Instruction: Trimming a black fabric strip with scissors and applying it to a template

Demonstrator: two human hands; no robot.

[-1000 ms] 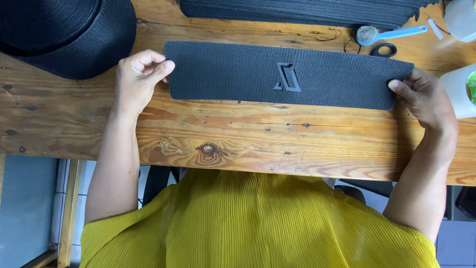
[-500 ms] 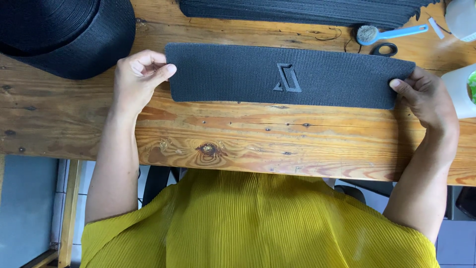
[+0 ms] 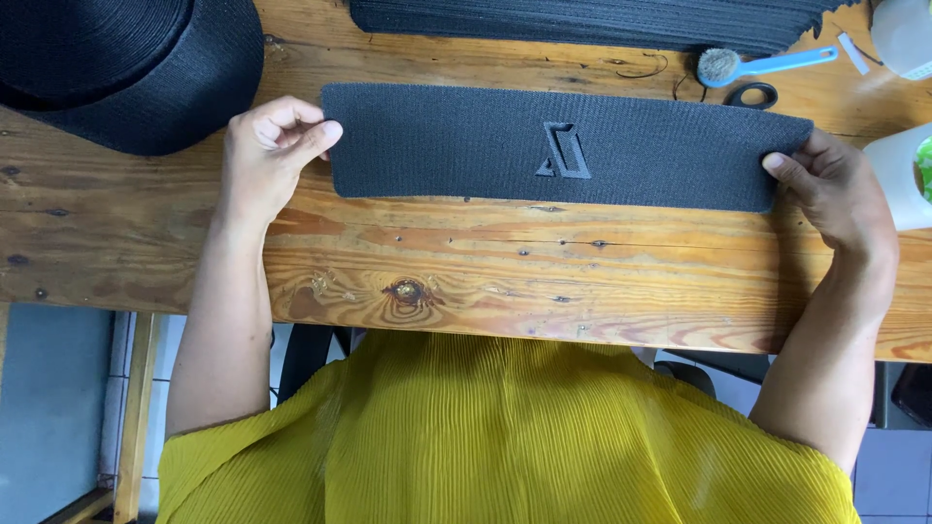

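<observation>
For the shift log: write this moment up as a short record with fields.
Surface: wooden table, knots and cracks showing
Main item: dark mesh fabric strip, lying flat, with a raised emblem at its middle
Left hand: pinches the strip's left end
Right hand: grips the strip's right end
Far edge: stack of similar dark strips
Far left: large black roll
Far right: blue-handled brush, black ring, white container
Clothing: yellow pleated top

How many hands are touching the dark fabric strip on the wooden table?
2. The left hand pinches the left end of the dark fabric strip; the right hand grips its right end. No other hands are in view.
</observation>
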